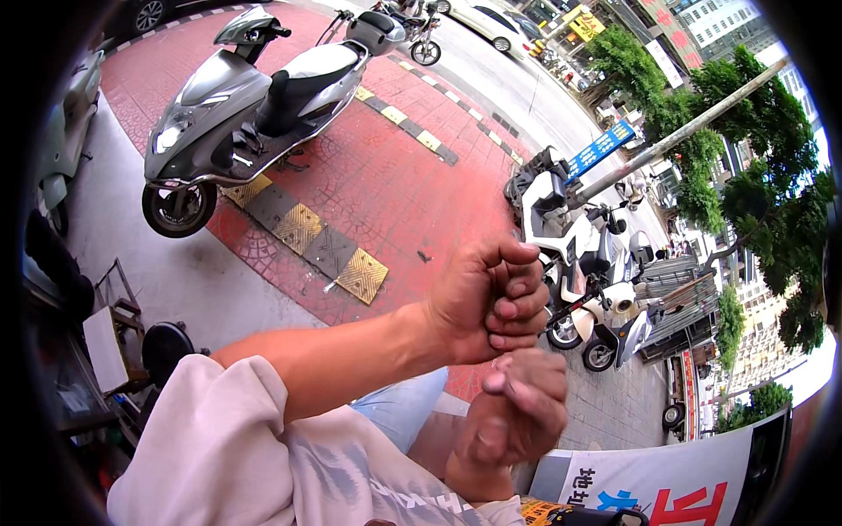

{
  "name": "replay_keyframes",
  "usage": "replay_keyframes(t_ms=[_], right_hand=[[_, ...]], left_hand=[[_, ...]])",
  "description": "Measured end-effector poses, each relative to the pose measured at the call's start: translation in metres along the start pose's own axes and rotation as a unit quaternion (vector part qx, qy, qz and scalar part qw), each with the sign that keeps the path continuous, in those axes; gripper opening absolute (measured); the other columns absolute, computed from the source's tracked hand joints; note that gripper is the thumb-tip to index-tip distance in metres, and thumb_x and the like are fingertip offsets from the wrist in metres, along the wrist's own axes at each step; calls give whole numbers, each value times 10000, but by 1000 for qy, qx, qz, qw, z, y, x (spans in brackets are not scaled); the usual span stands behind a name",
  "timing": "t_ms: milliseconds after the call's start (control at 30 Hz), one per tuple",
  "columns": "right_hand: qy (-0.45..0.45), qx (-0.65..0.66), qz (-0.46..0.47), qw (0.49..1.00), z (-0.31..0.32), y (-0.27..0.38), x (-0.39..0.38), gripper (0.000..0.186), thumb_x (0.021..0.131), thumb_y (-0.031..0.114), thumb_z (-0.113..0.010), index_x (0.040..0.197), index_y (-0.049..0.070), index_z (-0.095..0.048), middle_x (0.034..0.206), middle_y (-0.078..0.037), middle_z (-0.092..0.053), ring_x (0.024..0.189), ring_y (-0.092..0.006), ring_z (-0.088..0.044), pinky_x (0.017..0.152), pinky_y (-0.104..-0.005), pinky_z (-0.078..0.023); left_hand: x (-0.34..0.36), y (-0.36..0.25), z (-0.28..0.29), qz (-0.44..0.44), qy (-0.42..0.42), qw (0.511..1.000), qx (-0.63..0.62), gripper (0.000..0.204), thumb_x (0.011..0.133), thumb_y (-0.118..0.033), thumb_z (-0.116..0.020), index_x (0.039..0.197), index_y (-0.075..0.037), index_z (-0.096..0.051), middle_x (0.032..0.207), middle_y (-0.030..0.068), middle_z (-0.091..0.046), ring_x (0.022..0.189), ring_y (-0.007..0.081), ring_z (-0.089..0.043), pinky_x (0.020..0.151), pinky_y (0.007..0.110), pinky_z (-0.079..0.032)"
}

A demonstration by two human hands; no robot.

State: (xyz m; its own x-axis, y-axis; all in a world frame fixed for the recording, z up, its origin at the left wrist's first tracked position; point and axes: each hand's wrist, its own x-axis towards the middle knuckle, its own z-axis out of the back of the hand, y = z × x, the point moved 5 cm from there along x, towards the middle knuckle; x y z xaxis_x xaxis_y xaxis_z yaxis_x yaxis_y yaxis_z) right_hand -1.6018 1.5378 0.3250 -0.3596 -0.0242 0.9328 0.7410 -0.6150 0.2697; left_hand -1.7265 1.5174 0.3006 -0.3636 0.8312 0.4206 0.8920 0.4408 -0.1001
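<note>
My left hand [495, 302] is raised in front of me, its forearm reaching across from the left out of a pale sleeve [210, 438]. Its fingers are curled into a fist. Just below it in the picture is my right hand [517, 412], closed too, with thumb and fingers bent inward and slightly blurred. The two hands are close together, nearly touching where the left fist's lower side meets the right fingers. Whatever lies inside either hand, if anything, is hidden or too small to make out. Light blue trousers [403, 403] show behind the left forearm.
A grey scooter [254, 114] stands on red paving [421, 210] beside a black-and-yellow rubber ramp [303, 232]. White scooters [570, 237] are parked on the right. A printed banner [649, 482] is at lower right, and a small frame stool [114, 346] at left.
</note>
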Motion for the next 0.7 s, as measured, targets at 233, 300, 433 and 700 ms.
replay_keyframes(t_ms=[233,300,433,700], right_hand=[[-11,17,-21,1000,-3,4,4,323,1015,380,-624,1028,58,-611,774,-34,-575,717,-161,-512,655,-306,-437],[-11,20,-19,1000,-3,4,3,324,1015,379,-623,1017,56,-613,766,-32,-573,709,-160,-513,654,-303,-438],[-12,32,-43,999,-8,3,2,327,1014,376,-625,964,54,-620,716,-26,-554,699,-154,-500,645,-300,-419],[-71,112,0,991,8,23,12,418,1052,410,-523,811,70,-551,632,6,-459,625,-142,-382,600,-307,-284]], left_hand=[[-2,10,-10,36,1,999,-13,431,970,-380,-536,634,-130,-436,540,5,-401,466,121,-335,376,263,-275],[-4,11,-9,38,-2,999,-15,430,971,-381,-535,635,-131,-437,540,4,-400,463,120,-330,375,263,-273],[-7,8,-6,29,-6,999,-11,435,977,-380,-526,631,-135,-430,537,-2,-397,459,116,-319,381,265,-274],[-9,-2,-11,18,33,999,-15,457,989,-394,-515,614,-151,-418,537,-13,-389,458,111,-313,399,277,-281]])
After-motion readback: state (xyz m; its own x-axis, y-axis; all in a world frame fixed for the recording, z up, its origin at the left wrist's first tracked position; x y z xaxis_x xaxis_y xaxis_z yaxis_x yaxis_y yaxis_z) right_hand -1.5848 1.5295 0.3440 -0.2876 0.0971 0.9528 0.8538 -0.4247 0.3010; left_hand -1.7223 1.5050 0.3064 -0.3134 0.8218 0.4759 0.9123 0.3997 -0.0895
